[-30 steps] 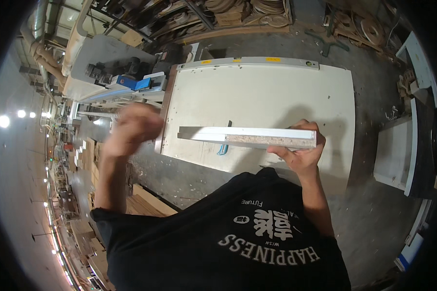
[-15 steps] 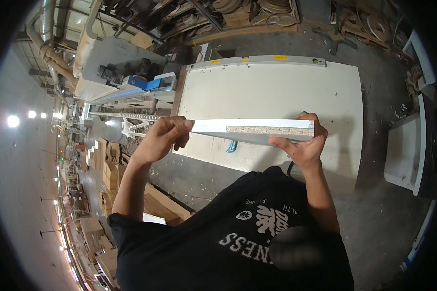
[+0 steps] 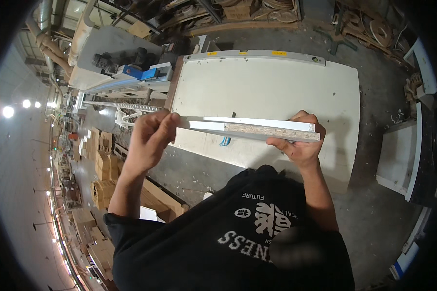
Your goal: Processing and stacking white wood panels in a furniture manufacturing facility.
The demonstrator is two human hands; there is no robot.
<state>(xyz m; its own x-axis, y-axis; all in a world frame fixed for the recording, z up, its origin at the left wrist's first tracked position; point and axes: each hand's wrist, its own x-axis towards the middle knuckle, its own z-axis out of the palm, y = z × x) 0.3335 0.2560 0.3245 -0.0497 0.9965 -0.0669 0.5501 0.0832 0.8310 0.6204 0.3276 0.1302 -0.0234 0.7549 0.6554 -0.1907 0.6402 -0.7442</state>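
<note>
Between my hands is a white-faced particleboard panel point(image 3: 272, 131), held edge-up above a white work table point(image 3: 267, 87). Bare brown chipboard shows along the right part of its edge; white edging covers the left part. My left hand point(image 3: 153, 136) is closed, thumb and fingers pinching at the left end, where a thin white strip point(image 3: 199, 119) runs along the edge. Whether that strip is loose from the panel I cannot tell. Around the right end my right hand point(image 3: 303, 140) is wrapped, thumb on the near face. A blue utility knife point(image 3: 225, 141) lies on the table, partly hidden behind the panel.
A long spirit level point(image 3: 252, 56) rests along the table's far edge. A grey machine point(image 3: 116, 63) with blue parts stands at the far left. Cardboard stacks point(image 3: 104, 165) are on the left floor, and a white cabinet-like piece point(image 3: 398, 150) stands to the right.
My left hand has shifted left and turned, still pinching. The panel has tilted slightly, its right end lower, and my view has shifted a little.
</note>
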